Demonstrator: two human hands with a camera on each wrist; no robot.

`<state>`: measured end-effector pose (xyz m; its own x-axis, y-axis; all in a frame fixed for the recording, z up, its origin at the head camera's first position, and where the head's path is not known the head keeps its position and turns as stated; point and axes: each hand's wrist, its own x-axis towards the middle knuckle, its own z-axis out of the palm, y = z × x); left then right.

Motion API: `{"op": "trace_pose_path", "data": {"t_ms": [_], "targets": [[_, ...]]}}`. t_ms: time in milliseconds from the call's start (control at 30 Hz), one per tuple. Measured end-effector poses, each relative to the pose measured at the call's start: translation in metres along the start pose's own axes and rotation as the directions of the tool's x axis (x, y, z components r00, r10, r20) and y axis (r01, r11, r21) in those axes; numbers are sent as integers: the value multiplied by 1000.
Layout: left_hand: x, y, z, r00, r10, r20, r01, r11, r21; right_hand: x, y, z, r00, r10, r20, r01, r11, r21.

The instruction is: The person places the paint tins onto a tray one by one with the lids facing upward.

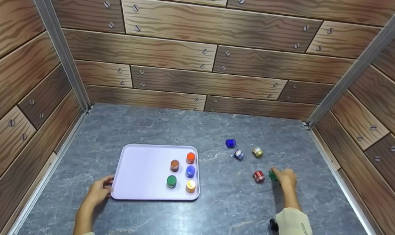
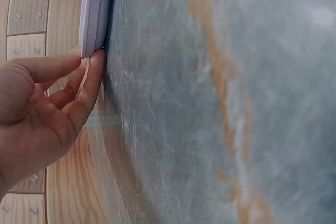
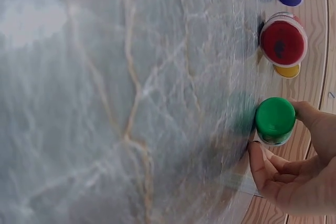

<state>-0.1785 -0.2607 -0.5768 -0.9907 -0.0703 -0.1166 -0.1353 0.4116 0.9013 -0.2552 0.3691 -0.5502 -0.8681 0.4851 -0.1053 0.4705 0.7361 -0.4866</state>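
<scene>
Green paint jar is being pinched by right hand on the bench, beside red paint jar; lilac tray is being gripped at its left edge by left hand. Pickup apparently being done; steady lift being called for.

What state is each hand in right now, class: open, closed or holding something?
Left hand: pinching the tray at its edge.
Right hand: closed around a green jar; grip firmness cannot be told.
</scene>
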Motion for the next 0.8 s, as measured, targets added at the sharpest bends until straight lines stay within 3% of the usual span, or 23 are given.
{"op": "trace_pose_path", "data": {"t_ms": [200, 800], "targets": [[1, -1, 0, 1000, 4, 4, -4, 1000, -4, -1, -2, 0, 999, 43, 0, -43, 999, 22], [2, -1, 1, 1000, 8, -10, -8, 1000, -4, 0, -2, -7, 999, -9, 48, 7, 999, 41]]}}
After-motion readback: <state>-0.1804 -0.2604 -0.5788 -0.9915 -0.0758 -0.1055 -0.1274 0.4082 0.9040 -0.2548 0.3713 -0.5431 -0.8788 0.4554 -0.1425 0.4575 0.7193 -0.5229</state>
